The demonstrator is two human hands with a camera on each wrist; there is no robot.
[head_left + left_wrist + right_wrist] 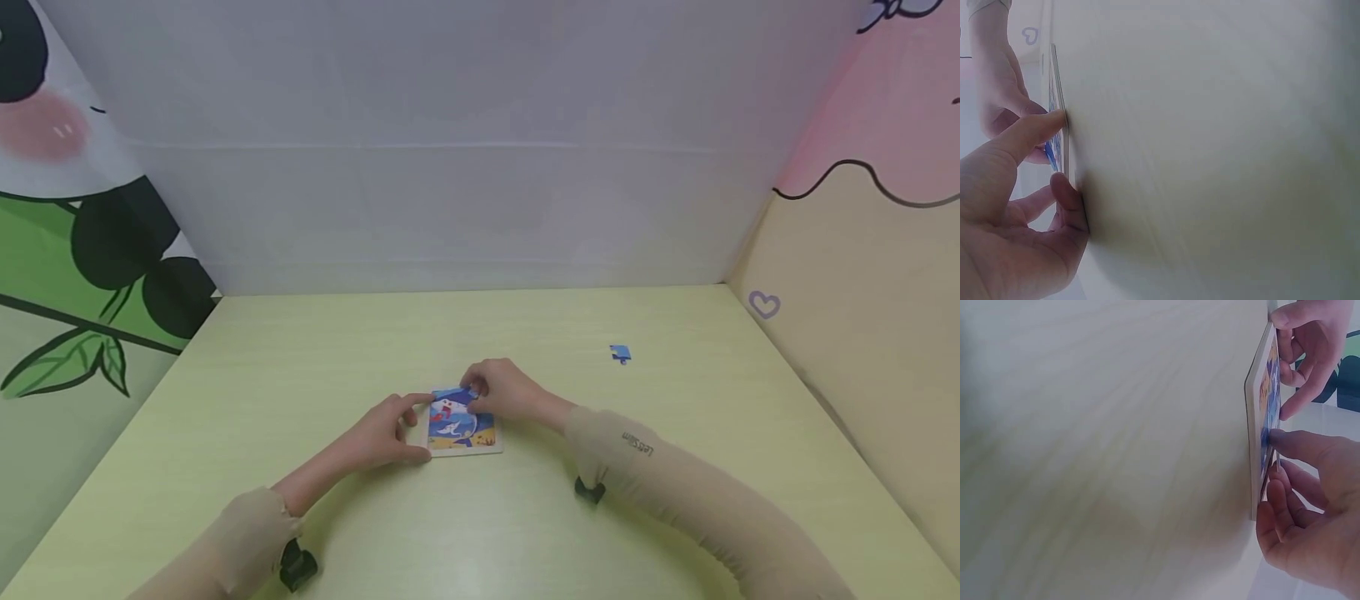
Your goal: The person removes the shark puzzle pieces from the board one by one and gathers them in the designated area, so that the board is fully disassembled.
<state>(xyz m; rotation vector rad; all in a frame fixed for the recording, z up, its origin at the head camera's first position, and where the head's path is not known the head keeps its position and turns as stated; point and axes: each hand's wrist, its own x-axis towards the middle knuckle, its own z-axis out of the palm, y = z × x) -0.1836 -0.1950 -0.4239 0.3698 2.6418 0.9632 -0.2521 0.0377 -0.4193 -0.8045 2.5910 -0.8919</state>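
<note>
A small square jigsaw puzzle with a white border lies on the table, its picture a blue sea scene. My left hand holds its left side, index finger at the top left corner and thumb at the bottom left. Over the upper right corner my right hand pinches a blue puzzle piece, which the fingers mostly hide. In the left wrist view that piece is tilted against the puzzle's face. From the right wrist, the thumb touches the picture and other fingers curl at the board's edge.
Another loose blue puzzle piece lies on the table, to the right and farther back. A pale grey wall stands behind, with painted walls on both sides. Each sleeve has a dark device at the wrist.
</note>
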